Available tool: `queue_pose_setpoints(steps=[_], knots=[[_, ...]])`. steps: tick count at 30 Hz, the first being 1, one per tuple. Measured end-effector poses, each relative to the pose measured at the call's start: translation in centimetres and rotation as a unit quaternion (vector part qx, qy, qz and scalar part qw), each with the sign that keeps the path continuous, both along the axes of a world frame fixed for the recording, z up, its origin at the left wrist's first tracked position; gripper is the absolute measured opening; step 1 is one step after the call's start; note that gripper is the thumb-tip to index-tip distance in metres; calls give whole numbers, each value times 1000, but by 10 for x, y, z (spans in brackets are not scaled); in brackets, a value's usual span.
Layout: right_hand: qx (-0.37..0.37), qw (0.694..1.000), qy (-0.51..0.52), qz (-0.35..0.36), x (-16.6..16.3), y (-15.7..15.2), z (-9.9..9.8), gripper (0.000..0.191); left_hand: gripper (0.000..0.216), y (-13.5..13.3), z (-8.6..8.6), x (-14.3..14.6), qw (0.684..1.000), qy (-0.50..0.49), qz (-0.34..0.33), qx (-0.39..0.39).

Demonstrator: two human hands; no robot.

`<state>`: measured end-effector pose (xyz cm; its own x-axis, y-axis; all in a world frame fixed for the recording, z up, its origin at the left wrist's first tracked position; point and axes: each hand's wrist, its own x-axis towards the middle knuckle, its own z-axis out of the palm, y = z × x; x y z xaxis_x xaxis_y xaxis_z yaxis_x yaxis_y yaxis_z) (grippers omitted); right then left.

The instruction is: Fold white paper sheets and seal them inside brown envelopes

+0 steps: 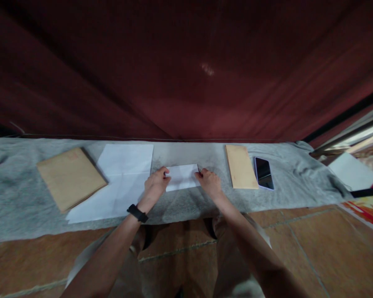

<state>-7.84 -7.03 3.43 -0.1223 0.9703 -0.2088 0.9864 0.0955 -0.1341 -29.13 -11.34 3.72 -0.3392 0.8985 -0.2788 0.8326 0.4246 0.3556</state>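
A narrow folded sheet of white paper (182, 178) lies in front of me between my hands. My left hand (156, 182), with a black band on the wrist, pinches its left end between thumb and fingers. At the opposite end, my right hand (209, 182) grips the paper's right edge in the same way. Close by on the left are larger white sheets (127, 182) with a crease across them. A stack of brown envelopes (70, 178) partly covers those sheets. To the right of my right hand sits a smaller stack of tan envelopes (241, 167).
A phone (264, 173) lies beside the tan envelopes. Grey cloth (292, 178) covers the long work surface. Behind it hangs a dark red curtain (186, 82). Brown floor tiles (335, 240) show below, and a colourful printed item (368, 211) is at the far right.
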Motion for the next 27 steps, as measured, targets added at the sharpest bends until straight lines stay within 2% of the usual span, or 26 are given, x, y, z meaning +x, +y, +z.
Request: queue_pose_setpoints(steps=[6, 12, 15, 17, 20, 23, 27], knots=[[35, 999, -6, 7, -1, -2, -2, 45, 30, 1, 2, 2, 1000, 1, 4, 4], [31, 1000, -1, 1, -2, -3, -3, 43, 29, 0, 1, 1, 1000, 3, -7, 8], [55, 998, 14, 5, -1, -4, -1, 37, 28, 0, 1, 1, 1000, 5, -9, 5], [104, 993, 41, 38, -1, -4, -2, 30, 28, 0, 1, 1, 1000, 7, -8, 2], [154, 973, 109, 130, -2, -4, -7, 28, 28, 0, 1, 1, 1000, 9, -10, 2], [151, 957, 157, 194, -8, -7, -19, 39, 28, -1, 0, 1, 1000, 11, -14, 13], [129, 956, 138, 226, -16, -14, -35, 49, 28, -2, 3, 2, 1000, 10, -17, 16]])
